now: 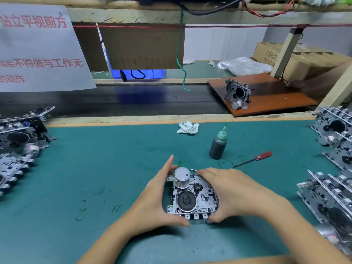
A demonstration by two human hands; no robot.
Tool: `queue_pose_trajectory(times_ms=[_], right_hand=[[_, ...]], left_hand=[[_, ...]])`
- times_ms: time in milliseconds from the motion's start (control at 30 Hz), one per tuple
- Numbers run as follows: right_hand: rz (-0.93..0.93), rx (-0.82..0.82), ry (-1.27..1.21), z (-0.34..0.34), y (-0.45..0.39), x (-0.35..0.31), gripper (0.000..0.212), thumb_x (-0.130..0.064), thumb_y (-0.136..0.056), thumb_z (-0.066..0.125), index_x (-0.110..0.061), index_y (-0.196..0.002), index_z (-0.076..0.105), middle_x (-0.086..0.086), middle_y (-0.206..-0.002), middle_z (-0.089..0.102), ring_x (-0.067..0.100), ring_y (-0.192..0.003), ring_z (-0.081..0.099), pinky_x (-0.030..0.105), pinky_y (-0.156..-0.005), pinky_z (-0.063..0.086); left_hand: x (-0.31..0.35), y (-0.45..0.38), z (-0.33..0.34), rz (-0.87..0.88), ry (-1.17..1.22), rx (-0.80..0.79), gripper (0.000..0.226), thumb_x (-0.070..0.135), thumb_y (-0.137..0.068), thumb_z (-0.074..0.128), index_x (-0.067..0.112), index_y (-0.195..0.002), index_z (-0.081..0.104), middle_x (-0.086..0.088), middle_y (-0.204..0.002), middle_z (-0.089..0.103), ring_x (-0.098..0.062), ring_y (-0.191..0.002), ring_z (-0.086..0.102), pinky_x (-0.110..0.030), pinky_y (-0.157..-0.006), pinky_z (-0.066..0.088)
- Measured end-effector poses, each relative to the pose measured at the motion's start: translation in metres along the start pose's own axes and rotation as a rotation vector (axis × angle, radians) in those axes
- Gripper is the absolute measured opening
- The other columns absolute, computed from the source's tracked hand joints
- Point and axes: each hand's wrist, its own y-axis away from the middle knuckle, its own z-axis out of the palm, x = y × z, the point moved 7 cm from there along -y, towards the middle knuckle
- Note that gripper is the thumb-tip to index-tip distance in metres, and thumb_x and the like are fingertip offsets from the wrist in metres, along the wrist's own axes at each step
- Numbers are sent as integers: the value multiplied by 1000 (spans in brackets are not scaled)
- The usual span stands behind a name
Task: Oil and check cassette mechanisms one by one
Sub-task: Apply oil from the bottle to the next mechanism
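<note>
A metal cassette mechanism (198, 199) lies flat on the green mat (95, 168), its silver motor (182, 177) at the far end and a black flywheel in the middle. My left hand (156, 195) grips its left side, thumb at the near edge and fingers up by the motor. My right hand (234, 193) grips the right side, thumb at the near edge, fingers curled over the far corner. A dark oil bottle (218, 144) with a green nozzle stands upright just beyond. A red-handled screwdriver (253, 159) lies to the bottle's right.
Stacks of mechanisms line the left edge (17, 141) and the right edge (335, 168). One mechanism (238, 94) stands on a brown board beyond a dark conveyor belt (123, 103). A crumpled tissue (187, 127) lies at the mat's far edge. A green wire (181, 60) hangs down.
</note>
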Motion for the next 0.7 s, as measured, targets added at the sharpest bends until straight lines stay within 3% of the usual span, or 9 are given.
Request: queue_pose_trajectory(times_ms=[100,167,233,300,333,400,467,567,700], right_hand=[[41,-15,-321,-8,4,8,88,-60,-55,77,-32,-131,43,-20,-118,57,4,-109,53,20,-89,40],[8,-50,-883,-9,7,-1,73,-43,-57,80,-30,-123,54,-21,-116,63,-1,-109,57,15,-90,41],[-126,-177,-1436,-9,6,-28,67,-40,-58,80,-15,-117,58,-14,-109,68,2,-103,61,16,-88,44],[-269,-299,-1717,-5,4,-56,75,-56,-67,75,-9,-119,50,-10,-112,67,6,-108,60,21,-93,46],[-295,-316,-1749,-3,1,-64,72,-61,-68,71,-14,-119,51,-11,-113,66,6,-110,59,23,-95,45],[-209,-203,-1631,3,-4,-58,57,-65,-61,74,-22,-99,67,-13,-96,69,3,-96,61,22,-86,46],[4,138,-1361,2,-7,-24,32,-58,-61,72,-30,-75,75,-13,-74,68,2,-75,60,25,-72,45],[288,638,-920,-14,6,29,33,-58,-77,55,-29,-69,67,-8,-68,66,7,-68,60,28,-65,43],[300,197,-141,22,-24,31,23,-48,-91,49,-28,-103,48,-11,-96,47,11,-98,45,27,-80,35]], left_hand=[[4,-13,-11,-117,430,68,96,55,-60,70,25,-141,27,5,-149,35,-1,-125,45,-21,-109,28],[4,-9,-4,-154,793,-86,113,78,-54,65,1,-133,42,-7,-145,37,-17,-118,48,-29,-106,31],[16,-12,3,-142,973,-131,134,93,-50,54,-16,-127,40,-21,-117,50,-27,-103,41,-47,-96,35],[14,-19,16,-276,1217,-183,143,95,-41,58,-17,-129,39,-24,-117,31,-23,-88,14,-35,-70,16],[18,-22,17,-249,1273,-181,139,95,-43,56,-10,-134,42,-22,-125,23,-22,-86,7,-38,-79,-4],[36,-29,14,-114,1397,-218,118,87,-62,51,2,-143,39,-26,-141,30,-17,-104,37,-54,-111,8],[48,-29,-2,17,1525,-240,106,74,-75,53,-2,-145,30,-26,-146,36,-34,-134,37,-52,-114,16],[31,-27,-14,-21,1636,-195,105,71,-71,62,-3,-141,39,-26,-142,43,-39,-128,46,-55,-107,34],[0,-34,-8,-244,1629,14,100,79,-67,52,-1,-127,58,-27,-136,50,-40,-122,53,-51,-98,47]])
